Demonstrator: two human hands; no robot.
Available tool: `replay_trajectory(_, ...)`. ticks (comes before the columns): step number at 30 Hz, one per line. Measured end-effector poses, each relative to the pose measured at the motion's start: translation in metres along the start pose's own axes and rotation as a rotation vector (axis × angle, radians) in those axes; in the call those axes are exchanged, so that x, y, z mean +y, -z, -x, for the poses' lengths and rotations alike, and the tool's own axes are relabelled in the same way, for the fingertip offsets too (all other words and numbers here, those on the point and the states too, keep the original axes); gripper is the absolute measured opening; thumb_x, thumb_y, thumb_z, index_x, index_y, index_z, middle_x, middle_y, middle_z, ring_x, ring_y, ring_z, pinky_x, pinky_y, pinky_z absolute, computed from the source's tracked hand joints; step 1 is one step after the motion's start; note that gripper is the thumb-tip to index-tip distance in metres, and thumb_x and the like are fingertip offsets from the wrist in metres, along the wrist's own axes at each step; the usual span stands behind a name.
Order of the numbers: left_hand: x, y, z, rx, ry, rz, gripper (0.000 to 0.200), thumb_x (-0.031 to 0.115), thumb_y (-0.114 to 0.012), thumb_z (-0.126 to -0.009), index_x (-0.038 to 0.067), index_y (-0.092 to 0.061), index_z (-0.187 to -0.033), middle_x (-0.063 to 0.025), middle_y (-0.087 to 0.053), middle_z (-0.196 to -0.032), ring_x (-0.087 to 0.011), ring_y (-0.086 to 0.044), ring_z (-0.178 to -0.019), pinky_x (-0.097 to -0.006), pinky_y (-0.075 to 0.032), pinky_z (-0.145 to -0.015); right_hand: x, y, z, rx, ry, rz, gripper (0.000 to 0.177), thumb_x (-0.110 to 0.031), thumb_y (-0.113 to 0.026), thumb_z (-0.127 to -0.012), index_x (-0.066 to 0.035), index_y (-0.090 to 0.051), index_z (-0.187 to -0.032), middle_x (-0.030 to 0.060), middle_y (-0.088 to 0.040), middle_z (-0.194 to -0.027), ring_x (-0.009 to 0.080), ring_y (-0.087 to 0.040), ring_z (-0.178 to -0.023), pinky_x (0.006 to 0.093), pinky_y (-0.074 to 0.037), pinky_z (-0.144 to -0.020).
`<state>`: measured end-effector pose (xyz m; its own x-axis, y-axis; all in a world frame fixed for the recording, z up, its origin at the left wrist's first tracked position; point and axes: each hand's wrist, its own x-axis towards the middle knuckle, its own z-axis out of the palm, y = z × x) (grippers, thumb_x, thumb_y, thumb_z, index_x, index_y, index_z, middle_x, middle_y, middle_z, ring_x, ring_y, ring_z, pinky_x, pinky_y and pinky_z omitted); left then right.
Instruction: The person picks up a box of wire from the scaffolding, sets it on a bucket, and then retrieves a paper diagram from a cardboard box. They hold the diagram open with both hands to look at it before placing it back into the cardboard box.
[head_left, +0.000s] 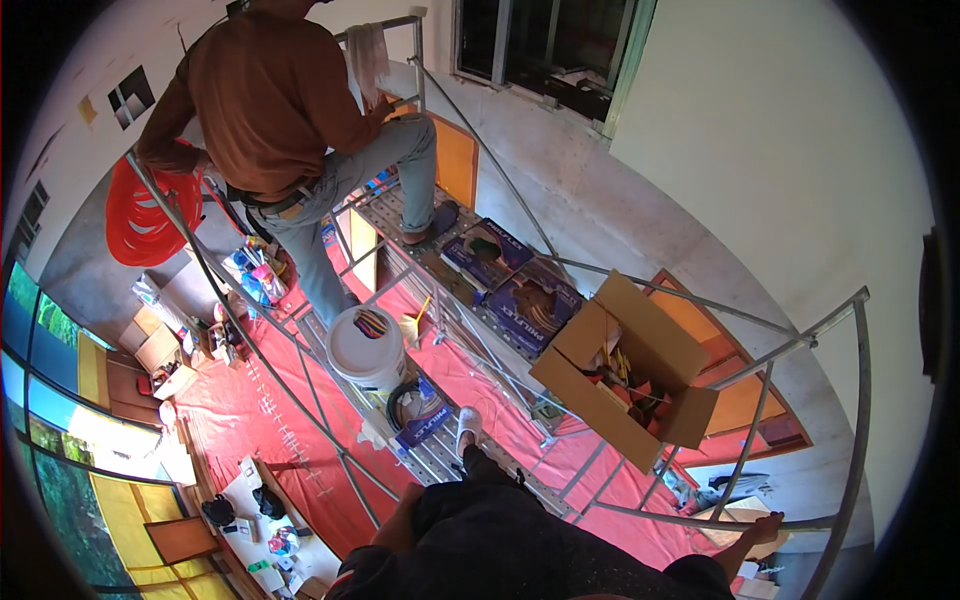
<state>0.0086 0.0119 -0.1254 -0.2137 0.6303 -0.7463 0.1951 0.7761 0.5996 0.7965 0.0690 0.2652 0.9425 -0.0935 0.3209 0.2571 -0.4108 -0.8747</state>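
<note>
My right hand (764,530) is closed round the horizontal scaffold rail (650,515) at the lower right. At the lower left, my left hand (407,507) shows only in part beside my dark clothing, near a diagonal brace; its fingers are hidden. One of my feet, in a white shoe (468,424), is on the scaffold platform (520,478). Ahead of it lie a coiled black cable (404,410) on a blue Philflex box (425,424) and a white lidded bucket (365,345) with a small multicoloured item on top.
An open cardboard box (590,425) of mixed items stands on the right platform behind blue Philflex boxes (535,305). A co-worker in a brown top (265,100) straddles the platforms beside red coiled tubing (150,215). Far below, red sheeting (235,425) covers the floor beside a cluttered table (245,490).
</note>
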Motion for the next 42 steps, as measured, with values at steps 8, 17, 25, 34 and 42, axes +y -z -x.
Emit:
replay_trajectory(8, 0.006, 0.005, 0.001, -0.038, 0.067, -0.314, 0.027, 0.029, -0.063, -0.073, 0.006, -0.065, -0.086, -0.0114, -0.063, -0.08, -0.0196, -0.058, -0.072, -0.0343, -0.047, -0.067, -0.008, 0.002, 0.007, -0.021, -0.079, -0.067, 0.04, -0.037, -0.05, -0.084, 0.002, -0.06, -0.077, 0.0065, -0.046, -0.05, 0.0177, -0.046, -0.045, 0.0308, -0.036, -0.045)
replay_trajectory(17, 0.016, 0.005, 0.013, 0.006, 0.058, -0.335, 0.025, 0.028, -0.062, -0.074, 0.009, -0.065, -0.09, -0.0112, -0.063, -0.083, -0.0207, -0.059, -0.077, -0.0361, -0.046, -0.069, -0.015, 0.005, 0.014, -0.02, -0.046, -0.054, 0.042, -0.037, -0.05, -0.084, 0.003, -0.061, -0.081, 0.0074, -0.046, -0.051, 0.0182, -0.046, -0.047, 0.032, -0.036, -0.046)
replay_trajectory(25, 0.04, 0.004, 0.032, 0.012, 0.261, -0.182, 0.05, 0.042, -0.066, -0.067, 0.005, -0.064, -0.101, -0.0166, -0.063, -0.102, -0.0286, -0.058, -0.102, -0.0438, -0.041, -0.086, 0.002, 0.001, -0.001, -0.029, -0.067, -0.053, 0.042, -0.039, -0.049, -0.082, 0.0, -0.065, -0.08, 0.0092, -0.053, -0.054, 0.0198, -0.052, -0.048, 0.0321, -0.041, -0.047)
replay_trajectory(34, 0.003, -0.001, 0.001, 0.055, 0.019, -0.02, 0.046, 0.037, -0.07, -0.066, 0.002, -0.065, -0.095, -0.0176, -0.064, -0.096, -0.0287, -0.062, -0.093, -0.0387, -0.048, -0.074, 0.028, -0.006, -0.029, -0.082, 0.0, 0.168, 0.04, -0.039, -0.044, -0.085, -0.006, -0.066, -0.084, 0.0112, -0.062, -0.071, 0.0216, -0.059, -0.057, 0.0318, -0.046, -0.05)
replay_trajectory(42, -0.002, 0.008, -0.004, -0.084, -0.077, -0.299, 0.046, 0.037, -0.07, -0.066, 0.0, -0.065, -0.093, -0.018, -0.065, -0.093, -0.0284, -0.063, -0.089, -0.0381, -0.049, -0.072, 0.01, 0.001, -0.012, -0.108, -0.019, 0.2, 0.035, -0.034, -0.041, -0.088, -0.009, -0.064, -0.086, 0.011, -0.063, -0.075, 0.0221, -0.061, -0.06, 0.0354, -0.048, -0.053)
